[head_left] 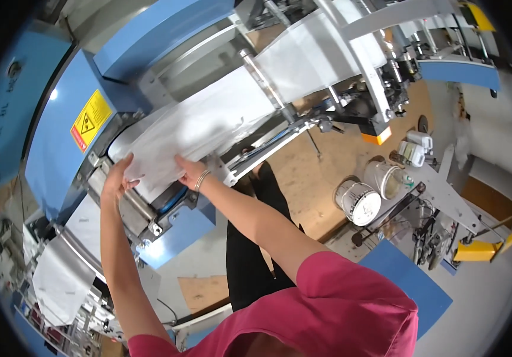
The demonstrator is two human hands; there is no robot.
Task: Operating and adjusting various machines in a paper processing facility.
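A long band of thin white plastic film, wrinkled and partly see-through, runs across the machine from the upper right down to a roller at the left. On its lower end, my left hand grips the film's left side with curved fingers. About a hand's width to the right, my right hand, with bracelets at the wrist, has the near edge of the same film between its fingers. The film hides some of my fingertips. Just below the hands sits a metal roller.
A blue machine housing with a yellow warning label stands at the left. A metal bar crosses the film. White buckets and jugs stand on the floor at right. A metal rail edges the machine.
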